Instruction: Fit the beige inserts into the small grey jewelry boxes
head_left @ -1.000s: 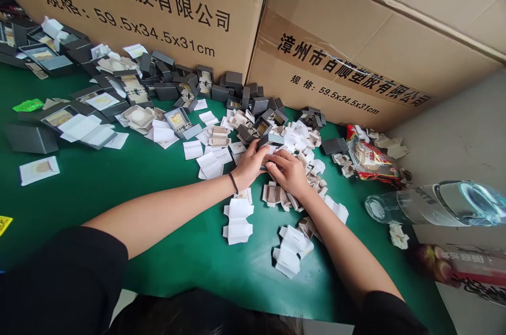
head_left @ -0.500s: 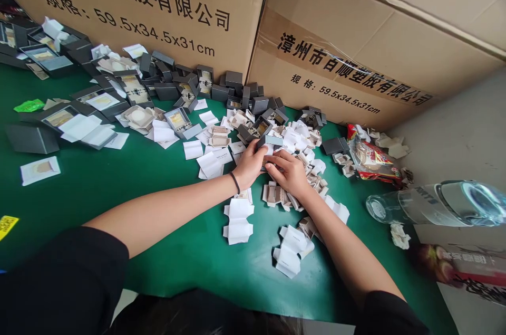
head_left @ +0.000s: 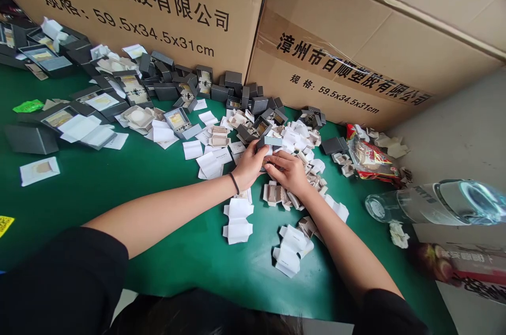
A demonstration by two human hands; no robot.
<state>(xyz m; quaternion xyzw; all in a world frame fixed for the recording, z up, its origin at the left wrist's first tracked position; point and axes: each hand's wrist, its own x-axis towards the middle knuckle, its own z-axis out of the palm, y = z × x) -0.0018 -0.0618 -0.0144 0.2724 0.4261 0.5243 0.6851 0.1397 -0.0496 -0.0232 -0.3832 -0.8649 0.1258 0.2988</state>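
My left hand [head_left: 248,166] and my right hand [head_left: 288,172] meet at the middle of a green table [head_left: 158,192], fingers curled together around a small grey box [head_left: 270,142] whose lid edge shows above my fingertips. A black band sits on my left wrist. Around my hands lies a heap of white and beige folded paper inserts [head_left: 304,150]. More flat white inserts [head_left: 237,221] lie just below my wrists. Small dark grey boxes [head_left: 233,87], several of them open, are scattered behind the heap.
Two big cardboard cartons [head_left: 336,50] with printed lettering stand along the table's back edge. Larger grey boxes [head_left: 31,137] lie at the left. A red snack packet [head_left: 369,158] and a clear bottle [head_left: 430,203] on its side lie to the right.
My hands have barely moved; the fingers have shifted slightly on the small grey box, and the view has stayed the same.
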